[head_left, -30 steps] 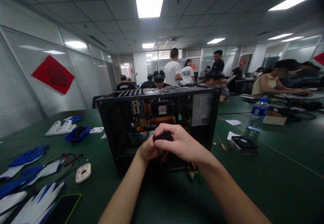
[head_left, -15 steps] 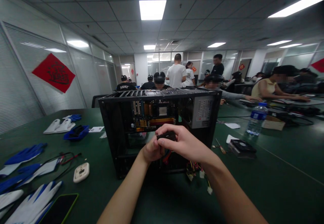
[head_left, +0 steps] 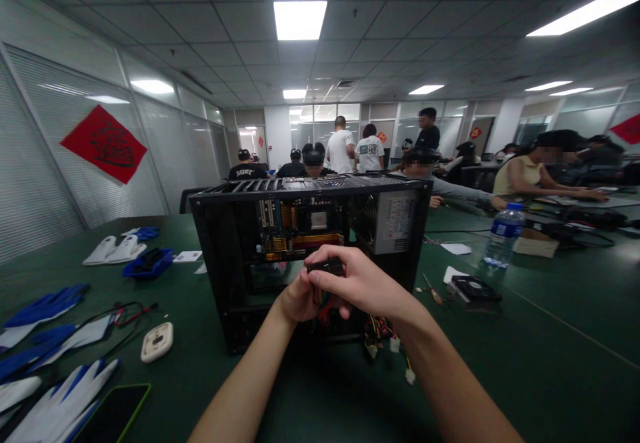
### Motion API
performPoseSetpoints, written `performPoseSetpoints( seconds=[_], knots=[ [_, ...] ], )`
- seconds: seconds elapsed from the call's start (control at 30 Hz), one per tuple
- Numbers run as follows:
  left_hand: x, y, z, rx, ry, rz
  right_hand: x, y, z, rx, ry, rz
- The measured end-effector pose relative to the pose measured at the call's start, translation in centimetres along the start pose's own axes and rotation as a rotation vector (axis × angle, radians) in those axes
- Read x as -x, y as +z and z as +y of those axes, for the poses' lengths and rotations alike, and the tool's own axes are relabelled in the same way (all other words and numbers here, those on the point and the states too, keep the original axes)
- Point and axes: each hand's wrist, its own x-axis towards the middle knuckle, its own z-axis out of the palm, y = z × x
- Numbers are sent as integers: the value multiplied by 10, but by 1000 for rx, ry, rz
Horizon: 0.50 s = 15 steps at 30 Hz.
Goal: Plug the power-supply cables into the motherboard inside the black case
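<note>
A black cable connector (head_left: 327, 267) is pinched between my two hands in front of the open computer case (head_left: 313, 191). My right hand (head_left: 367, 283) closes over it from the right, thumb along its near side. Fingers of my left hand (head_left: 299, 296) grip its left end, with coloured wires (head_left: 326, 311) hanging below. Inside the case stand a motherboard (head_left: 287, 216) and, upper right, a grey power supply (head_left: 397, 223). Loose white plugs (head_left: 410, 376) on wires lie beside my right forearm. The connector's underside is hidden by my fingers.
Blue-white gloves (head_left: 75, 396), a phone (head_left: 113, 415) and a white square object (head_left: 157, 342) lie left, near a blue tray (head_left: 147, 271). Rightward are a screwdriver (head_left: 434, 294), a black fan-like part (head_left: 474, 289) and a water bottle (head_left: 503, 236). Other people sit and stand beyond.
Both hands keep hold of the black cable connector with small finger shifts. The view has moved slightly, bringing the white plugs into sight. A co-worker's arm now reaches right across the table.
</note>
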Motion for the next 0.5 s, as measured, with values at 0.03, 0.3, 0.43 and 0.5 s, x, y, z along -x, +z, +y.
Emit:
performPoseSetpoints(
  seconds=[0.03,0.3,0.43,0.5],
  knots=[
    [0,-1,-2,-8,12,-35,0,0,-1,-5,19,1],
    [0,-7,0,-90,-1,-89,-3,9,-1,-37,17,74],
    [0,-6,2,-72,15,-134,-4,9,0,-79,14,66],
    [0,-3,3,-76,37,-124,-4,8,1,-96,3,58]
  ],
)
